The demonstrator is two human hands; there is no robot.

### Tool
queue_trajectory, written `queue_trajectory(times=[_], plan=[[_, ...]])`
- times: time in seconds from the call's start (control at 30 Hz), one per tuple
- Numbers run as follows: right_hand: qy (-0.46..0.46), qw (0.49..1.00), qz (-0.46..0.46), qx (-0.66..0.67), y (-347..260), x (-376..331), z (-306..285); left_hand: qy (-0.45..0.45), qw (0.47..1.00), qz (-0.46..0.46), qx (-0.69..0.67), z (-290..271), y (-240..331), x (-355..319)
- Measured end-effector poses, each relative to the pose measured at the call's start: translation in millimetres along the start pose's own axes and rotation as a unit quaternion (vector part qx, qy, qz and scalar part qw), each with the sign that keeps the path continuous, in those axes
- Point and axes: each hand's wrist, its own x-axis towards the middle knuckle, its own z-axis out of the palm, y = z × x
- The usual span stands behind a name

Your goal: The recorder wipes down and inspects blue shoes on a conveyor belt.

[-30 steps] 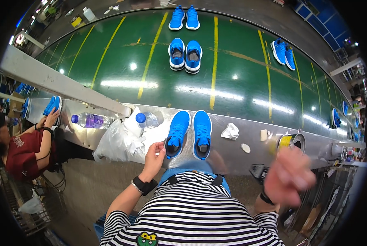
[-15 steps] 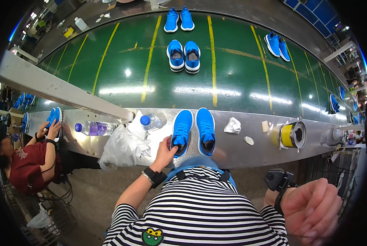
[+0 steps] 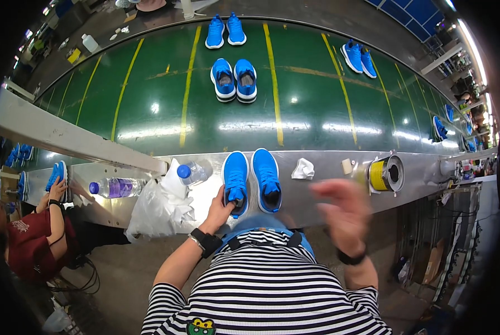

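While L hand [image 3: 219, 214], nearly closed, grips heel of L blue shoe [image 3: 235, 174], R hand [image 3: 345, 218], blurred & half-open, is nr metal bench [image 3: 302, 202]; contents, if any, can't tell.

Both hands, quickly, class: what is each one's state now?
Left hand: closed on the nearest pair's left blue shoe, near its heel.
Right hand: blurred; open or closed cannot be told.
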Motion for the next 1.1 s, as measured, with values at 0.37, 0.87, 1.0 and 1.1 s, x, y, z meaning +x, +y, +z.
queue_trajectory(times=[0.37, 0.87, 1.0, 1.1], plan=[[-0.337, 0.771, -0.053, -0.539, 179.2, -25.6, 33.1, -0.123, 0.984, -0.061, 0.114, 23.2, 51.1, -3.7], [-0.109, 0.806, 0.006, -0.582, 210.1, 220.0, -219.3, 0.045, 0.916, 0.192, 0.35, 46.1, 195.8, 163.9], [-0.101, 0.802, 0.133, -0.574, 259.1, 225.3, -241.8, 0.045, 0.842, 0.141, 0.52, 41.0, 198.7, 235.6], [-0.02, 0.85, 0.084, -0.52, 266.1, 200.8, -234.0, 0.026, 0.787, 0.091, 0.609, 47.7, 204.4, 276.2]])
